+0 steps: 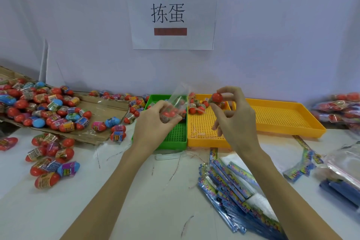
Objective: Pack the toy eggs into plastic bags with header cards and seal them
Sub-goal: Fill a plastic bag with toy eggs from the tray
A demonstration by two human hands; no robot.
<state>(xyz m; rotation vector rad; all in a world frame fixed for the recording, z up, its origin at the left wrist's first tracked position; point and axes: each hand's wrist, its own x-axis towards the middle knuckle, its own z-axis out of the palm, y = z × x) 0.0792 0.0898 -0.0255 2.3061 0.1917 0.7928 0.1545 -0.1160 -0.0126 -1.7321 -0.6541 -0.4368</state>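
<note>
My left hand (pixel 155 122) grips a clear plastic bag (pixel 178 95) over the green tray (pixel 175 140); red toy eggs sit in the bag's bottom and its open top stands upward. My right hand (pixel 235 121) pinches one red toy egg (pixel 216 97) between thumb and fingers, raised above the near yellow tray (pixel 202 134) and just right of the bag's mouth. More eggs lie at the far end of that yellow tray (pixel 198 107). A stack of blue header-card bags (pixel 233 187) lies on the table below my right forearm.
Loose eggs cover flattened cardboard (pixel 105 107) and the table at left (pixel 48 154). A second yellow tray (pixel 282 117) stands at right. Packed bags pile at far right (pixel 337 107). A zip bag with blue items (pixel 342 179) lies near the right edge. A wall with a paper sign rises behind.
</note>
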